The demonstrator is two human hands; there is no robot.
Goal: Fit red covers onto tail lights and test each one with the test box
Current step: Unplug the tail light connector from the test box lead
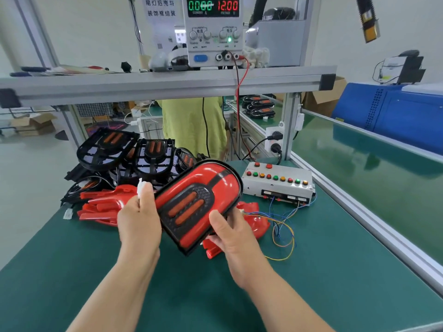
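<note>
Bench mat, green, spreads below. Over it I hold a black-framed tail light with its glossy red cover: my right hand grips the lower right edge, thumb on the face; my left hand, at the left edge, pinches a small white plug. Bare black tail lights pile behind left; a grey button-studded test box stands behind right, apart.

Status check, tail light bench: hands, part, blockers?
Right hand grips the red-covered tail light, held above the mat. Left hand pinches a white connector, away from the test box. Loose wires lie by the box.
</note>
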